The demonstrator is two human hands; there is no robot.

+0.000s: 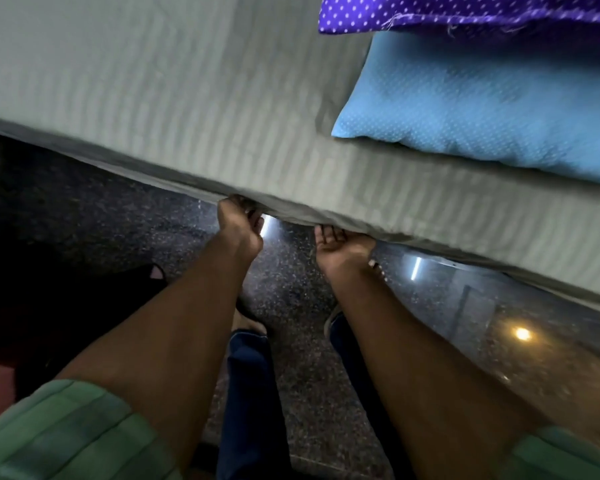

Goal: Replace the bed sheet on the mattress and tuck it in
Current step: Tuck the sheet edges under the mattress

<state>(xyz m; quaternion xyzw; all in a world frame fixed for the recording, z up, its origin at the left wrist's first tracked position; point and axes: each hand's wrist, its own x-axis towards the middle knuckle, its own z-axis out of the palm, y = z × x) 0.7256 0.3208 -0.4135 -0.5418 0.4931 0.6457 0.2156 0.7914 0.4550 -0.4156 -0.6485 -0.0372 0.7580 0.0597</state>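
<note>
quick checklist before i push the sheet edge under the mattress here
1. Left hand holds the sheet edge: ok, its fingers curl round the hem at the bottom of the mattress side.
2. Right hand placed under the edge: ok, palm up, fingertips hidden beneath the hem.
3. Grey striped sheet lies flat on top: ok, only faint fold lines show.
4. Sheet covers the mattress side between the hands: ok.
5. Blue pillow and purple dotted pillow off the working edge: ok, both sit further in on the bed.
6. Sheet tucked further along to the right: cannot tell, blurred.
</note>
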